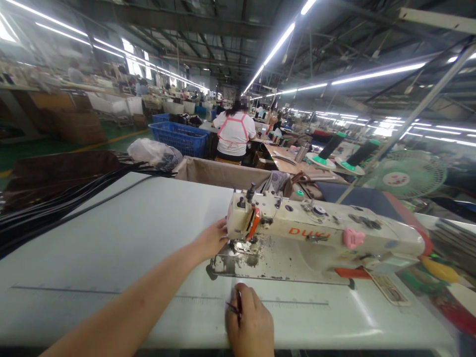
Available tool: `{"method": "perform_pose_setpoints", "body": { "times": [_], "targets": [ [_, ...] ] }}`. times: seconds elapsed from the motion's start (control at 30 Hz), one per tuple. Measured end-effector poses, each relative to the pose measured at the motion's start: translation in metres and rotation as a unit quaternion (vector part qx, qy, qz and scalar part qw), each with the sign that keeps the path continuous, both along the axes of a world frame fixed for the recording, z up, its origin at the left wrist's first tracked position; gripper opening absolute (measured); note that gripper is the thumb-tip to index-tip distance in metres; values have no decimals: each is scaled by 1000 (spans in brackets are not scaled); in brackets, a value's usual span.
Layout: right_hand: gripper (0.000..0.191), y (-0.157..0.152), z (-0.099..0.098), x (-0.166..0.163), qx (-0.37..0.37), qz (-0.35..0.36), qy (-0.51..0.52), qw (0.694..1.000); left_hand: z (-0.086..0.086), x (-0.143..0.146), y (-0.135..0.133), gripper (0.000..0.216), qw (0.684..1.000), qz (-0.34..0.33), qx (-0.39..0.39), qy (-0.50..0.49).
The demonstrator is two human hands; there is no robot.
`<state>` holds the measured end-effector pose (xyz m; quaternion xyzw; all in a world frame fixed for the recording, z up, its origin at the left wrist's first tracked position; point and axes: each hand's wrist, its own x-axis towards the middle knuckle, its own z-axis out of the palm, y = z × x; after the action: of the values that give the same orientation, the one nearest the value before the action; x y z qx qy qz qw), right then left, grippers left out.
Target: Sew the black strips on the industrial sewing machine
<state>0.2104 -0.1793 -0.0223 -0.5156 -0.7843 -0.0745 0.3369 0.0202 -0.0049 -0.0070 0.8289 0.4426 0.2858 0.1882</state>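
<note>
Bare table [111, 248] lies open leftward; the sewing machine [316, 235] blocks the right.

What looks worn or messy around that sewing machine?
The sewing machine looks worn: its cream paint is chipped and grimy near the needle plate. At the table's left edge, dark straps lie in a loose heap.

A worn cream sewing machine [320, 233] stands on the white table, a thin dark tool [236, 308], perhaps tweezers, upright before it.
</note>
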Motion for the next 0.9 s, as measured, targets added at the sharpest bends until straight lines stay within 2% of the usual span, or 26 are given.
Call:
{"method": "perform_pose_setpoints", "body": {
  "times": [0.2,0.33,0.63,0.9],
  "targets": [
    [28,-1,-4,1,-8,-12,-8,1000,4,1,6,40,999,-33,34,8],
    [31,-3,0,0,-20,-7,-5,1000,3,-1,1,42,999,-14,35,37],
    [32,-6,3,-2,-24,-9,-9,1000,13,-12,1,22,998,7,15,56],
    [32,-5,8,-6,-11,-23,-10,1000,21,-11,-24,5,996,72,-33,43]
  ]
}}
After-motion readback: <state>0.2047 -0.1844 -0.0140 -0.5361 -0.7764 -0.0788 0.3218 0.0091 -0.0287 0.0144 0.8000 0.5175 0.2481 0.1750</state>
